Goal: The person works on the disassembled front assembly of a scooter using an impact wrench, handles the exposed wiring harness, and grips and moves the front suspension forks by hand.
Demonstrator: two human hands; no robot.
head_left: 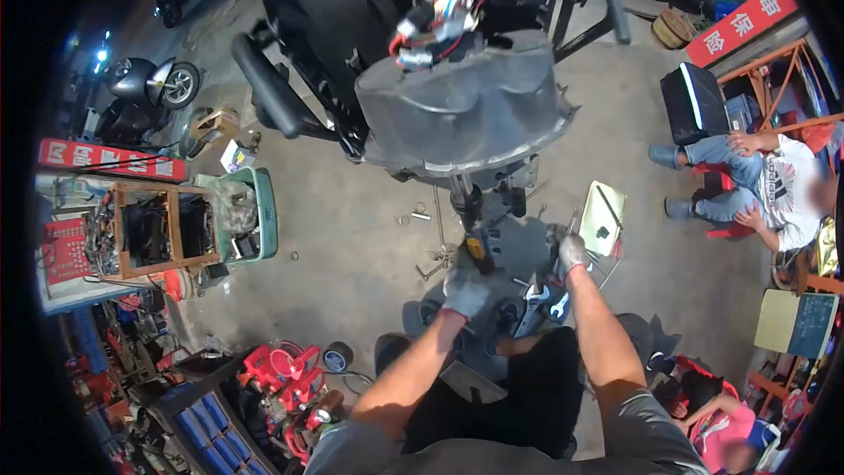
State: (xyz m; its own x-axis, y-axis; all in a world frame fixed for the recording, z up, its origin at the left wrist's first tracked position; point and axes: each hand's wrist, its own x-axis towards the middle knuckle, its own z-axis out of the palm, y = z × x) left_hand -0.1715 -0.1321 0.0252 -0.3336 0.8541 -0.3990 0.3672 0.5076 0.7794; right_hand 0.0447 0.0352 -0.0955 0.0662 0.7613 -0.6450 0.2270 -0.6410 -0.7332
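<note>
In front of me stands a partly stripped vehicle with a black fender (462, 105) and loose coloured wires (435, 9) on top. My left hand (466, 290), in a grey glove, is just below a yellow-and-black tool (479, 252) under the fender; its fingers are too small and blurred to read. To the right, my gloved right hand (571, 251) is beside a pale tray (602, 218); what it holds, if anything, cannot be made out. Wrenches (532, 308) lie on the ground between my forearms.
A green bin (264, 215) is at the left, near a wooden-framed rack (167, 224). Red tools (281, 378) lie lower left. One person (782, 189) sits at the right, another (725, 427) at the lower right. A scooter (141, 84) stands upper left.
</note>
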